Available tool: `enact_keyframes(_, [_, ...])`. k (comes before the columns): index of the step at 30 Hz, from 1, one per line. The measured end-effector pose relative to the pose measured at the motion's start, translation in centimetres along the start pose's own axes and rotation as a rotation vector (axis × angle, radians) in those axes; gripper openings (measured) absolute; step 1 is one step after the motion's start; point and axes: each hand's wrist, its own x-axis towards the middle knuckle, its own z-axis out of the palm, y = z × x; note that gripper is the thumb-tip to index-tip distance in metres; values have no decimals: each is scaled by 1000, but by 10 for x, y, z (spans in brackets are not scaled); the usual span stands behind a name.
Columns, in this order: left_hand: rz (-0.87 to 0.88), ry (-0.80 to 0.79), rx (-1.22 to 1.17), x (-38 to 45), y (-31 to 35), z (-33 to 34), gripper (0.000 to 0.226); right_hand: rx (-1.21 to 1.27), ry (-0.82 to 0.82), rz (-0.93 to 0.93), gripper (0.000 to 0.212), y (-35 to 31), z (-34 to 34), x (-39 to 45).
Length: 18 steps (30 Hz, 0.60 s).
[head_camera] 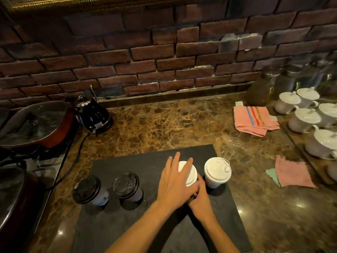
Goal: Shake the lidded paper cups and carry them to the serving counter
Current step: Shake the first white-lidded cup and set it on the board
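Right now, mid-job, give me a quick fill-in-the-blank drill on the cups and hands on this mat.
1. The mat carries ____ lidded cups.
2. The two cups on the left have ____ lids.
3. The left hand lies flat over a ____-lidded cup.
4. The striped towel lies to the ____ of the mat.

Missing: four; black; white; right

Marble counter bears black mat, kettle, striped towel, pink cloth, white teacups.
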Motion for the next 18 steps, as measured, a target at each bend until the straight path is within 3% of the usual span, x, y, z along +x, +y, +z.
enact_keyframes(6, [-15, -20, 83, 11, 6, 15, 72, 50, -77, -59, 76, -2, 0, 26])
enact_keyframes(11, [-56, -19, 71, 10, 9, 15, 68, 56, -146, -34, 91, 12, -5, 43])
enact_keyframes(14, [-111, -31, 40, 4, 11, 10, 67, -74, -198, -67, 60, -7, -12, 30])
enact_keyframes(15, [-135, -22, 21, 2, 10, 7, 66, -97, -218, -82, 58, -14, -14, 25])
enact_keyframes(18, [-193, 38, -92, -8, 9, -11, 64, -205, -229, -167, 74, -35, -24, 11])
